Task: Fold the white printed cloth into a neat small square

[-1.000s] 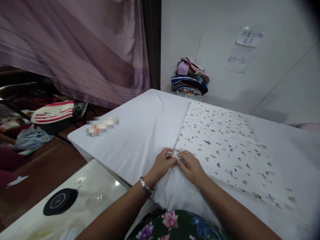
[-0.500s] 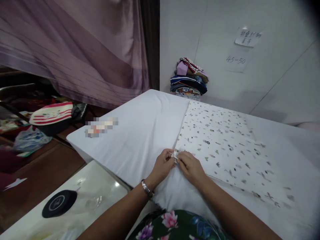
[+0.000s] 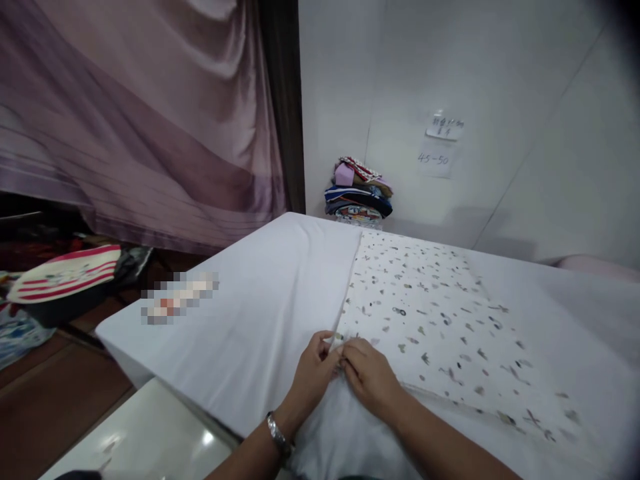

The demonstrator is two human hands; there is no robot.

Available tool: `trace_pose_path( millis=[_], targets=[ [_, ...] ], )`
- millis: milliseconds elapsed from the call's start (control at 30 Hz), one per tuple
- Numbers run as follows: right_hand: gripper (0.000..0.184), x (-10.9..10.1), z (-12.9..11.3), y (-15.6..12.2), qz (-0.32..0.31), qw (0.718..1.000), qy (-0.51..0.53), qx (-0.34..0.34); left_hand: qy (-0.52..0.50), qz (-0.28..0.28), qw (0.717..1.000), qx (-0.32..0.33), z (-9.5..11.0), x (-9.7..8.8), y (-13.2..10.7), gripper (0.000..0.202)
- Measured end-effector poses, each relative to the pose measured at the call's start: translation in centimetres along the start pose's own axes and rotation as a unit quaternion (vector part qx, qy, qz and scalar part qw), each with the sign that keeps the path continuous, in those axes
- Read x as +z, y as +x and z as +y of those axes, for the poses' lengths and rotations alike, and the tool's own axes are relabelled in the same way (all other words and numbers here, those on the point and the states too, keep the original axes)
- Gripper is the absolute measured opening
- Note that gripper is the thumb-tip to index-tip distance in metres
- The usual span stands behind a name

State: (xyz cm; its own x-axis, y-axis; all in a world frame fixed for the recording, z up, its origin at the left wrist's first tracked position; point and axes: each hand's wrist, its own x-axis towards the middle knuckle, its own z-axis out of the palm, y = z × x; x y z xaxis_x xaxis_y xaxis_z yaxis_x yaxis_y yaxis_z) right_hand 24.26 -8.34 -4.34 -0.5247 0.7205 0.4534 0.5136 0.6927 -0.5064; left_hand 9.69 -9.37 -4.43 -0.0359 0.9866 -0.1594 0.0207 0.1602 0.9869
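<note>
A white cloth with small dark speckled prints (image 3: pixel 440 320) lies flat on a table covered by a plain white sheet (image 3: pixel 250 313). My left hand (image 3: pixel 313 377), with a metal bracelet on the wrist, and my right hand (image 3: pixel 367 377) meet at the printed cloth's near left corner. Both hands have their fingers closed in a pinch on that corner, thumbs touching the cloth's edge. The fingertips partly hide the corner itself.
A stack of folded colourful clothes (image 3: pixel 357 193) sits at the table's far edge against the white wall. A paper note (image 3: pixel 444 128) hangs on the wall. A mauve curtain (image 3: pixel 140 133) hangs at left, above a red-striped item (image 3: pixel 60 273). A glossy white surface (image 3: pixel 150 440) lies at lower left.
The camera has tilted up, so the hands and table sit lower in the picture. Both hands still pinch the same corner of the printed cloth.
</note>
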Motion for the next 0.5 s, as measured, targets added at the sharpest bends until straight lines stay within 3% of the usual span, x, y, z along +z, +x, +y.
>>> trace_pose_path(
  millis=[167, 300, 400, 500],
  targets=[
    [0.022, -1.1, -0.4, -0.4, -0.009, 1.0, 0.024, -0.009, 0.055, 0.01, 0.998, -0.017, 0.2, 0.0, 0.4, 0.035],
    [0.025, -4.0, 1.2, -2.8, -0.024, 0.999, -0.03, -0.001, 0.137, 0.035, 0.99, 0.008, 0.0, -1.0, 0.9, 0.038],
    [0.026, -7.8, 4.3, -7.3, -0.008, 0.996, -0.082, 0.035, 0.219, 0.042, 0.974, 0.044, 0.1, -2.0, 1.4, 0.039],
    [0.028, -12.6, 7.8, -14.5, 0.027, 0.977, -0.168, 0.129, 0.279, 0.03, 0.959, 0.039, 0.6, -2.5, 1.7, 0.041]
  ],
)
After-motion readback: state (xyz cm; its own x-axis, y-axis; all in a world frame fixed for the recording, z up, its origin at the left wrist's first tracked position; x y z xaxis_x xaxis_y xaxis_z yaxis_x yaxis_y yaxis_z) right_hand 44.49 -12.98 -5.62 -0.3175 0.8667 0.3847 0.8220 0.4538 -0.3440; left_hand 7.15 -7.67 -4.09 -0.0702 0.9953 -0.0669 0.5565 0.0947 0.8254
